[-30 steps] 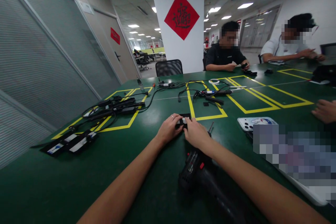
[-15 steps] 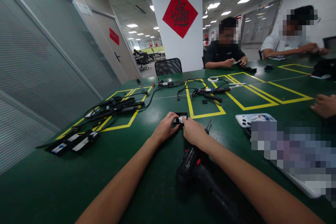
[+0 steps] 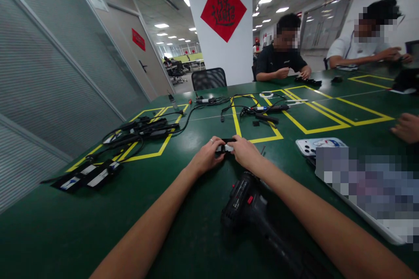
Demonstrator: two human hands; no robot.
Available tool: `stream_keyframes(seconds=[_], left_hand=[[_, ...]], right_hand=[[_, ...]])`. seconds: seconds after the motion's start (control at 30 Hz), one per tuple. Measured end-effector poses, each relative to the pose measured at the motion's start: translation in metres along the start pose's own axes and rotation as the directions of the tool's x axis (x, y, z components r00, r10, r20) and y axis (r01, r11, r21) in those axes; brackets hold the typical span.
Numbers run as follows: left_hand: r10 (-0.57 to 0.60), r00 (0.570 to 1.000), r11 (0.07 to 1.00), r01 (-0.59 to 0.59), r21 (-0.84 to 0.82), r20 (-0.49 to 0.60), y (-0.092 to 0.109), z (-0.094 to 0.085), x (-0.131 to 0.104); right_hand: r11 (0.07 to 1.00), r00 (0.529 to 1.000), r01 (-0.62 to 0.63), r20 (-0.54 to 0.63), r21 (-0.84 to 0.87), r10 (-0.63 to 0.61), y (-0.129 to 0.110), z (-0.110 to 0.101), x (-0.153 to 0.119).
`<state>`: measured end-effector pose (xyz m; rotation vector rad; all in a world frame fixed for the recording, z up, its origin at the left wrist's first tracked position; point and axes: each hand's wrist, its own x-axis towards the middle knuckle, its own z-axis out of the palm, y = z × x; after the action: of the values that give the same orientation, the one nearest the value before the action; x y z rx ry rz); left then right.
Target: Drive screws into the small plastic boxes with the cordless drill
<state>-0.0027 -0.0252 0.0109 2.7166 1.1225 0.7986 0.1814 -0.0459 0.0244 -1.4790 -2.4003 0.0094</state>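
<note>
Both of my hands meet at a small black rectangular piece with a white face (image 3: 228,148) on the green table. My left hand (image 3: 207,154) grips its left end, fingers curled and a ring on one of them. My right hand (image 3: 246,153) closes on the right end, its fingertips over the edge. Fingers hide much of the piece. Under my right forearm lies a black cordless drill (image 3: 240,200) with red buttons. Its bit points away from me, partly covered by my right hand.
Black cables and devices (image 3: 147,128) lie at the left, near black pieces with white labels (image 3: 100,177). A pen-like tool (image 3: 262,109) rests within yellow tape (image 3: 306,131). At right is a phone (image 3: 304,146). Two people (image 3: 281,59) sit across; another person's hand (image 3: 406,128) shows at right.
My right hand has shifted its grip, with its fingers now further over the piece's top edge. The view has tilted slightly. Across the table, a person's hands have moved slightly.
</note>
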Motion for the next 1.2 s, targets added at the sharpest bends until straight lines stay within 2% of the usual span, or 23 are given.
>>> stream_keyframes(seconds=[0.2, 0.37, 0.77, 1.0, 1.2], left_hand=[[-0.032, 0.999, 0.999, 0.032, -0.007, -0.022, 0.004, -0.002, 0.000], [-0.013, 1.000, 1.000, 0.013, -0.016, -0.001, 0.005, -0.003, -0.001], [0.019, 0.999, 0.994, -0.016, 0.105, -0.027, 0.005, -0.002, -0.004], [-0.005, 0.998, 0.994, 0.011, 0.111, -0.056, 0.009, 0.002, -0.003], [-0.019, 0.996, 0.994, 0.028, 0.110, -0.087, 0.013, 0.002, 0.001]], right_hand=[[0.998, 1.000, -0.011, 0.002, -0.057, 0.011, -0.002, 0.000, -0.001], [0.998, 1.000, 0.004, 0.008, -0.065, -0.003, -0.001, -0.001, 0.000], [0.999, 1.000, 0.002, -0.010, -0.033, -0.003, -0.001, 0.001, -0.001], [0.998, 1.000, -0.005, -0.018, 0.057, 0.006, -0.001, 0.001, -0.003], [0.971, 0.999, -0.050, -0.007, 0.233, 0.053, 0.000, 0.001, 0.003]])
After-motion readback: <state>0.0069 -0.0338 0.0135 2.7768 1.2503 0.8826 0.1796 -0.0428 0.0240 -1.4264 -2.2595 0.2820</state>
